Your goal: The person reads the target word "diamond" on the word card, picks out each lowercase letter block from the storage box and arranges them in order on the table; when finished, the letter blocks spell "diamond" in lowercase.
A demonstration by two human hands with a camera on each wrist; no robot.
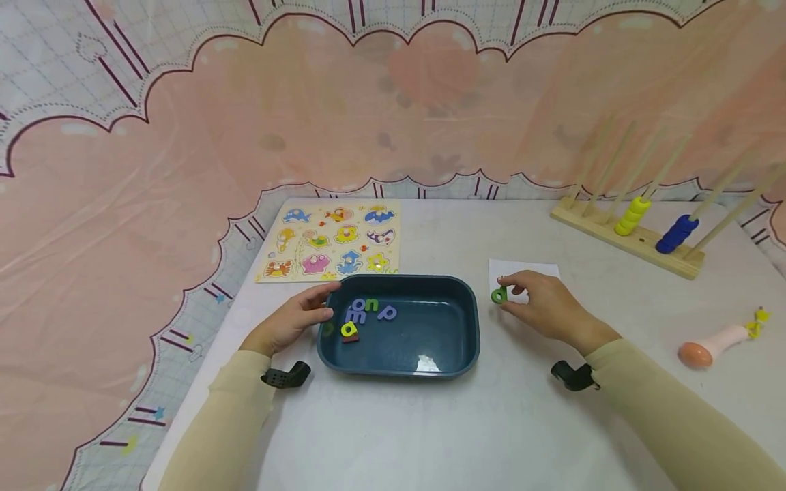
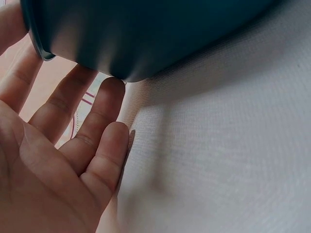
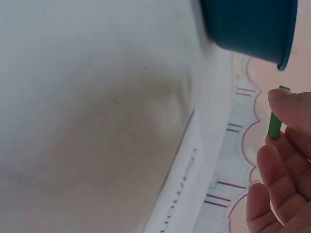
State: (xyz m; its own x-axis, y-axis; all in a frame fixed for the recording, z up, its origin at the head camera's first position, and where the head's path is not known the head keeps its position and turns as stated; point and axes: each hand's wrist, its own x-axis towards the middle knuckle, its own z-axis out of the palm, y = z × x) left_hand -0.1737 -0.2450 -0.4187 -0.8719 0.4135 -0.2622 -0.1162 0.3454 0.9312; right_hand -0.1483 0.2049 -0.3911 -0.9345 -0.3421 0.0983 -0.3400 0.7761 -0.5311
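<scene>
A small green foam-like letter (image 1: pixel 499 295), seemingly a "d", is pinched between the thumb and fingertips of my right hand (image 1: pixel 549 307). It shows edge-on as a green strip (image 3: pixel 275 121) in the right wrist view. Under that hand lies a white paper (image 1: pixel 540 268) with handwritten letters. My left hand (image 1: pixel 291 318) touches the left end of a dark teal tray (image 1: pixel 424 279), its fingers fairly straight against the outer wall. Inside the tray are a purple "p" (image 1: pixel 387 312), a green "n" (image 1: pixel 371 305), a purple "m" (image 1: pixel 355 316), a yellow "a" (image 1: pixel 349 329) and other pieces.
A sea-animal puzzle board (image 1: pixel 328 239) lies behind the tray at the left. At the back right stands a wooden peg rack (image 1: pixel 638 242) with yellow and blue beads. A pink-handled toy (image 1: pixel 715 346) lies at the far right of the white table (image 1: pixel 393 436).
</scene>
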